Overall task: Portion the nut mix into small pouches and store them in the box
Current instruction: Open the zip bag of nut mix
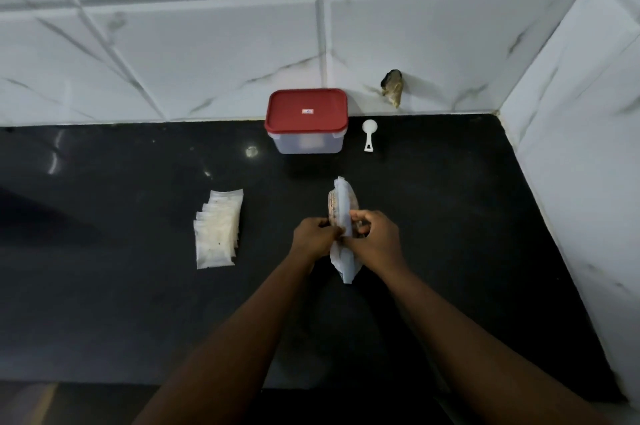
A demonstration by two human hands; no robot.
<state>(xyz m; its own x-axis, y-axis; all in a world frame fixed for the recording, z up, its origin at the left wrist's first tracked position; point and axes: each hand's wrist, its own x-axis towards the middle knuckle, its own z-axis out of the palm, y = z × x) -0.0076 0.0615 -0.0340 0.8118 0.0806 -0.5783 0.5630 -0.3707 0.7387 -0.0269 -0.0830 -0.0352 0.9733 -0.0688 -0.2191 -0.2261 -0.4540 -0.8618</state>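
A clear bag of nut mix (341, 203) stands on edge in the middle of the black counter (450, 217). My left hand (315, 237) pinches its top strip from the left, and my right hand (375, 239) pinches it from the right; both sets of fingers are curled on the plastic. A fanned stack of small empty pouches (218, 229) lies to the left. At the back, against the wall, stands a clear box (308, 142) with its red lid (306, 111) on. A white scoop (369, 134) lies just right of the box.
White marble-look tiles form the back wall and a side wall (571, 182) on the right, which closes the corner. A dark broken hole (392, 87) shows in the back tiles above the scoop. The counter's front edge runs near the bottom.
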